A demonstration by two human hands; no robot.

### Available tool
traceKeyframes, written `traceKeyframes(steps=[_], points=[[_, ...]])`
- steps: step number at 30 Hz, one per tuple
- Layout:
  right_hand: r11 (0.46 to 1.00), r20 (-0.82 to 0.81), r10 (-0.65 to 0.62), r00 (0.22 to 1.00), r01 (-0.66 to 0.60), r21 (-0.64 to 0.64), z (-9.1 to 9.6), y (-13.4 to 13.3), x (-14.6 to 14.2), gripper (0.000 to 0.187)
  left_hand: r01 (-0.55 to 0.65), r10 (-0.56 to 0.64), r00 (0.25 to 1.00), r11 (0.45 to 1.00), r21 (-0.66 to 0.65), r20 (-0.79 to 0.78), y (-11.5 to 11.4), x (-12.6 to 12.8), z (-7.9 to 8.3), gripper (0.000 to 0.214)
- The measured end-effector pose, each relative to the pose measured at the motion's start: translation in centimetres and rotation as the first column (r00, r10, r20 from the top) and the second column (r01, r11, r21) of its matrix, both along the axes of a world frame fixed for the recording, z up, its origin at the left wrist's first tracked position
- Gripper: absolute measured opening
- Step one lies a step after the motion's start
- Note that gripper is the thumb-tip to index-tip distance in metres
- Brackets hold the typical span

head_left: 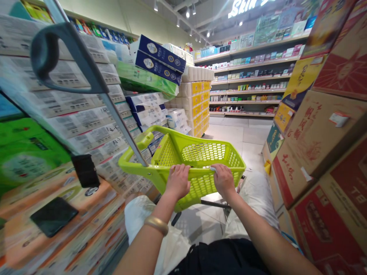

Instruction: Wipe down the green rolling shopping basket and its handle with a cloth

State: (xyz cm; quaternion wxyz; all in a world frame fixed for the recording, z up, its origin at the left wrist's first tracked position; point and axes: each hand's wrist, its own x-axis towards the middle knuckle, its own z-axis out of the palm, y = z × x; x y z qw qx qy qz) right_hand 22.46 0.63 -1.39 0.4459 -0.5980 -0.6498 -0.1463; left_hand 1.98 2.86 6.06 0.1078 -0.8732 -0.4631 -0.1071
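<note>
1. The green basket is in the middle of the frame.
2. The left hand and right hand both grip its near rim.
3. Its grey handle seems to reach the upper left.

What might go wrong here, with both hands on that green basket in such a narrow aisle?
1. The long handle of the basket sticks up close to the stacked packs on the left; swinging it might knock some loose.
2. The left hand and right hand grip only the near rim, so the basket may tip.
3. Boxes crowd the right side; the basket could bump them.
</note>
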Motion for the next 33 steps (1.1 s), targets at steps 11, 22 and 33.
traceKeyframes(steps=[11,22,33], points=[[0.997,0.021,-0.060,0.998,0.059,0.058,-1.1,-1.1,1.4,0.029,-0.022,0.022,0.999,1.000,-0.007,-0.035,1.3,-0.6,0.5,0.045],[0.989,-0.025,-0.130,0.991,0.132,0.061,-1.3,-1.7,0.1,0.030,-0.069,0.067,0.997,0.997,0.037,0.036,0.6,0.7,-1.6,0.068],[0.999,0.071,0.034,0.997,-0.035,0.003,-0.9,-4.2,0.7,0.038,0.180,-0.172,0.965,0.983,-0.026,0.200,-1.4,3.7,-5.1,0.076]])
